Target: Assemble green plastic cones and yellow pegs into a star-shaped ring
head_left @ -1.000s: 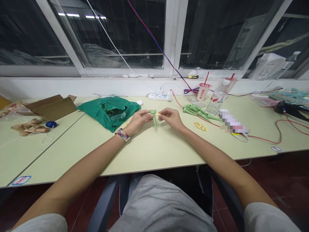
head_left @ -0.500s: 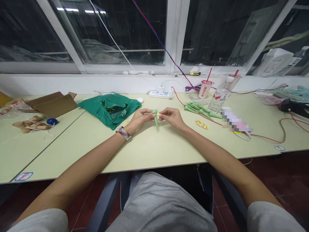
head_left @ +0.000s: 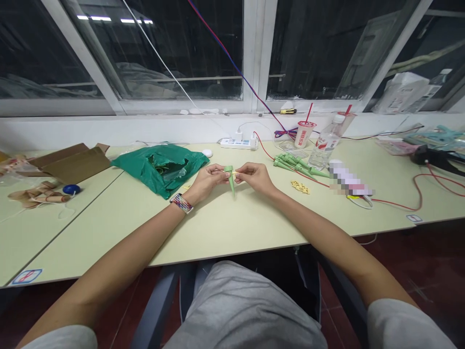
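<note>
Hardly any change from half a second earlier: same two-handed pinch, same spot above the table, only the whole scene sitting slightly further left in view. Between the hands, a tapered green plastic spike [head_left: 230, 180], wide end up toward 12 o'clock, narrow tip down toward 6 o'clock, long axis leaning a little toward 5 o'clock; whether the tip touches the pale tabletop [head_left: 218, 228], impossible to tell. Left hand [head_left: 207, 180] with fingers [head_left: 218, 169] curled and pressed together, pinching near the wide end. Right hand [head_left: 256, 177] with fingers [head_left: 241, 168] likewise together, pinching a pale yellow strip [head_left: 235, 172] right beside the wide end. At about 2 o'clock from the hands, a cluster of green spikes [head_left: 292, 165]; at 3 o'clock, small yellow pieces [head_left: 300, 187]; at 10 o'clock, a crumpled green plastic bag [head_left: 162, 169].
</note>
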